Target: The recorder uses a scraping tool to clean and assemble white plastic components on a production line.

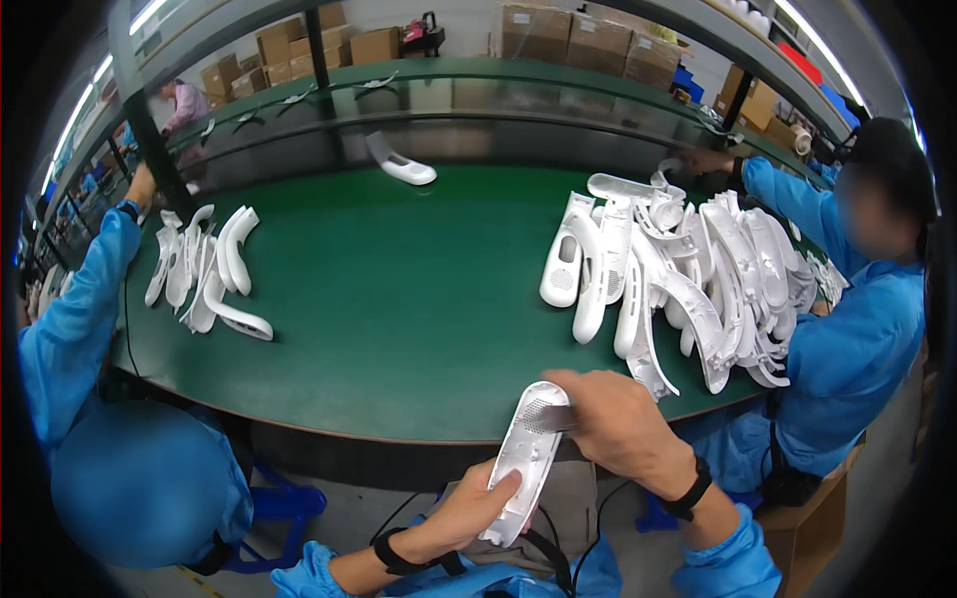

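Note:
My left hand (469,513) is closed around the lower part of a white plastic shell (520,460), held tilted just off the table's near edge with its hollow inner side up. Near its top end is a patch of small holes. My right hand (623,424) grips a short, flat, dark grey tool (554,419), smeared by motion, whose end lies over the holes. Whether it is a brush or a blade I cannot tell. A heap of similar white shells (688,289) lies on the green table beyond my right hand.
A smaller group of white shells (204,269) lies at the table's (399,289) left. One shell (401,164) rests at the far side, below a raised shelf. Co-workers in blue sit at left (140,478) and right (857,289). Boxes (568,42) stand behind.

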Available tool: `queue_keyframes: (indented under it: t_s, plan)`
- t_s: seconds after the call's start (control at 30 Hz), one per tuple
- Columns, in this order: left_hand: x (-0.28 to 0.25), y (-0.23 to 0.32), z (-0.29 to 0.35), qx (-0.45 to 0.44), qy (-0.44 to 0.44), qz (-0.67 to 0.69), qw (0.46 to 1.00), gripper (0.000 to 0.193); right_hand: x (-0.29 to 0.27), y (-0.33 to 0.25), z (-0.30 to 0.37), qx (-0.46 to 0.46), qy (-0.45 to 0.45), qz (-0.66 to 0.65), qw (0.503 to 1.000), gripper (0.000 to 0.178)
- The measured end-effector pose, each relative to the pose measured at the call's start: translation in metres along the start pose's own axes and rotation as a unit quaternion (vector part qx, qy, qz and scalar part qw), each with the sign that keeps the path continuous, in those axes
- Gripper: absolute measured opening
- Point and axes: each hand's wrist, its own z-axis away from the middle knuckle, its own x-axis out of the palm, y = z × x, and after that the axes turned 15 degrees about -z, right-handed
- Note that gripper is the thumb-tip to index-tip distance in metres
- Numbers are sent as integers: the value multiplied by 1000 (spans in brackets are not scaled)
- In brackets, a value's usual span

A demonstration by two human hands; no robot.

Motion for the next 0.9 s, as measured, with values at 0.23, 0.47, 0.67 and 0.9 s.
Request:
queue_keyframes:
  t_s: [0.23,0.47,0.67,0.9]
  plan:
    - [13,-11,-19,98,116,-4,988,27,50,-24,15,24,350,-523,777,29]
    - [15,-25,-34,138,211,-40,967,32,95,-17,10,3,383,-491,782,28]
    - [15,-34,-39,156,266,-47,950,34,104,-14,3,22,366,-484,795,28]
    - [17,-33,-40,149,259,-26,954,31,105,-4,9,7,296,-500,814,26]
